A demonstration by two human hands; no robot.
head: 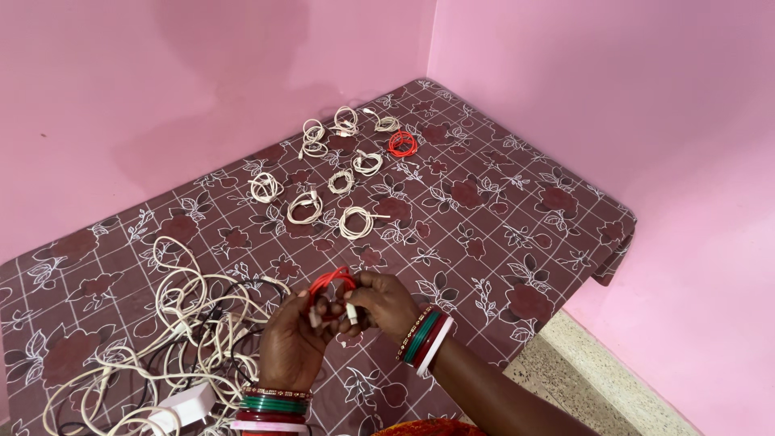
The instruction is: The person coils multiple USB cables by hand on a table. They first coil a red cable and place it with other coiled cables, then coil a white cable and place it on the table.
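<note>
My left hand and my right hand meet over the near part of the floral bedspread, both closed on a red cable wound into a small loop. Its white plug ends stick out between my fingers. Both wrists wear green, red and white bangles. Just left of my left hand lies a tangled heap of white and black cables with a white charger block.
Farther back on the spread lie several neatly coiled white cables and one coiled red cable. Pink walls close the bed in at the back and right. A strip of speckled floor shows at the bed's right edge.
</note>
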